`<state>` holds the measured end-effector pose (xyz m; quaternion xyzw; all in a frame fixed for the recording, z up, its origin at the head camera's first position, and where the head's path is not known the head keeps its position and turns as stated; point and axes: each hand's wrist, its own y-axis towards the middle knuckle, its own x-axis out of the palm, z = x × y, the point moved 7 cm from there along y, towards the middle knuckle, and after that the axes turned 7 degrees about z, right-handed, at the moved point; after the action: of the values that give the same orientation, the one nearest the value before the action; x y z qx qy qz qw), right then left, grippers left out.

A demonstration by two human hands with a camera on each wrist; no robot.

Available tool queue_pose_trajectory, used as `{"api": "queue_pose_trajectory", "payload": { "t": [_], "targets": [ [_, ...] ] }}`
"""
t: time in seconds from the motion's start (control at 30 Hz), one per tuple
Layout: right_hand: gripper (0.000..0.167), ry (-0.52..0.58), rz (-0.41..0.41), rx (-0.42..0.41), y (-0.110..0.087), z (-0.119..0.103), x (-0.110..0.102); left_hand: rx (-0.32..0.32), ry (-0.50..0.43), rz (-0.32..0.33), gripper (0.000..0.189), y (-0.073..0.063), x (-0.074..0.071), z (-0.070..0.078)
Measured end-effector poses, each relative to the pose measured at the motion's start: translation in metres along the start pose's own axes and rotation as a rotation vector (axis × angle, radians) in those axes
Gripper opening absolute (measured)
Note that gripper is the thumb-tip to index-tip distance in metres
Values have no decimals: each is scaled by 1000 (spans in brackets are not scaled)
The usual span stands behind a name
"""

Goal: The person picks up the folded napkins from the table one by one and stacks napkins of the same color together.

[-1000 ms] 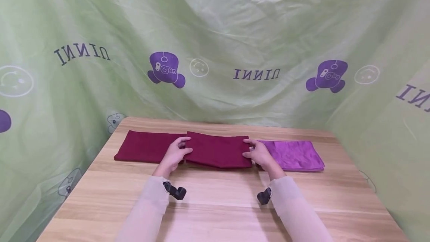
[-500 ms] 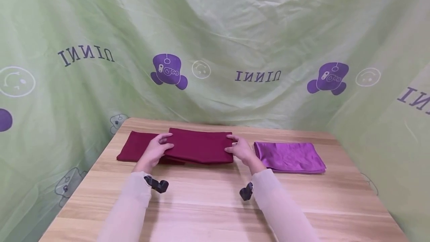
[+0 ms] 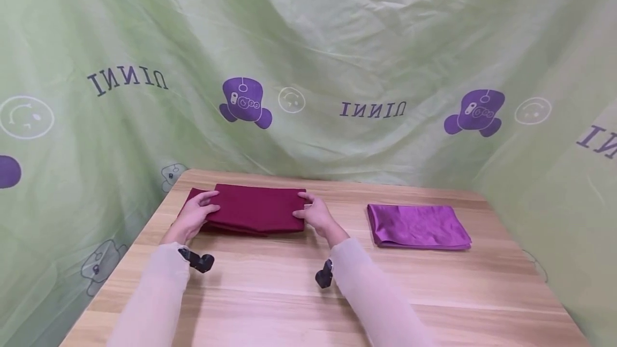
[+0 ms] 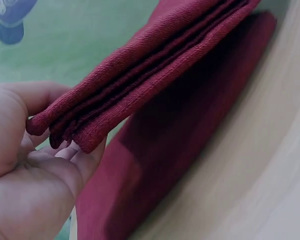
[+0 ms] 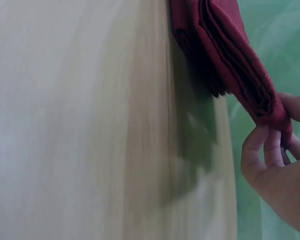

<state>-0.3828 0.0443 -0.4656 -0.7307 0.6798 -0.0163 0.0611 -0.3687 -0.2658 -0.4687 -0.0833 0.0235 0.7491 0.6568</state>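
Note:
A dark red folded cloth [image 3: 260, 209] hangs level between my two hands, at the back left of the table. My left hand [image 3: 194, 215] pinches its left end, and my right hand [image 3: 319, 217] grips the right end. In the left wrist view the stacked folds show between thumb and fingers. Beneath it another dark red folded cloth [image 4: 121, 187] lies on the table, mostly covered in the head view. A gap separates the two cloths in both wrist views. To the right a purple folded cloth [image 3: 419, 226] lies flat, apart from both hands.
The wooden table [image 3: 270, 293] carries the cloths near its back edge. A green printed curtain [image 3: 337, 42] hangs behind the table and along both sides. Black wrist cameras [image 3: 200, 261] sit at the sleeve cuffs.
Both hands have carried the held red cloth leftward, from beside the purple cloth to above the other red cloth. The purple cloth now lies fully in view and stays put.

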Motion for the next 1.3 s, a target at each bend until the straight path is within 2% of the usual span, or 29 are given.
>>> {"api": "queue_pose_trajectory", "payload": {
  "t": [0.13, 0.23, 0.4, 0.57, 0.67, 0.8, 0.97, 1.13, 1.3],
  "targets": [
    [63, 60, -48, 26, 3, 4, 20, 4, -35, 2, 57, 3, -16, -6],
    [64, 71, -69, 28, 5, 7, 32, 20, -25, 20, 57, 6, -27, -8],
    [65, 82, -82, 35, 7, 12, 48, 63, 23, 70, 56, 10, -45, -8],
    [67, 103, -103, 24, 9, 14, 64, 70, -26, 141, 55, 11, -58, -12],
    [69, 97, -102, 13, 9, 15, 71, 55, -44, 204, 55, 11, -64, -15],
    [68, 89, -79, -3, 9, 15, 76, 65, 6, 247, 53, 13, -68, -16],
    [68, 61, -72, -25, 8, 17, 80, 79, 49, 254, 51, 17, -74, -17],
    [71, 23, -90, -42, 6, 22, 86, 51, 41, 247, 54, 15, -80, -23],
    [71, -5, -99, -61, 4, 24, 90, 51, 77, 254, 54, 13, -84, -27]
  ]
}}
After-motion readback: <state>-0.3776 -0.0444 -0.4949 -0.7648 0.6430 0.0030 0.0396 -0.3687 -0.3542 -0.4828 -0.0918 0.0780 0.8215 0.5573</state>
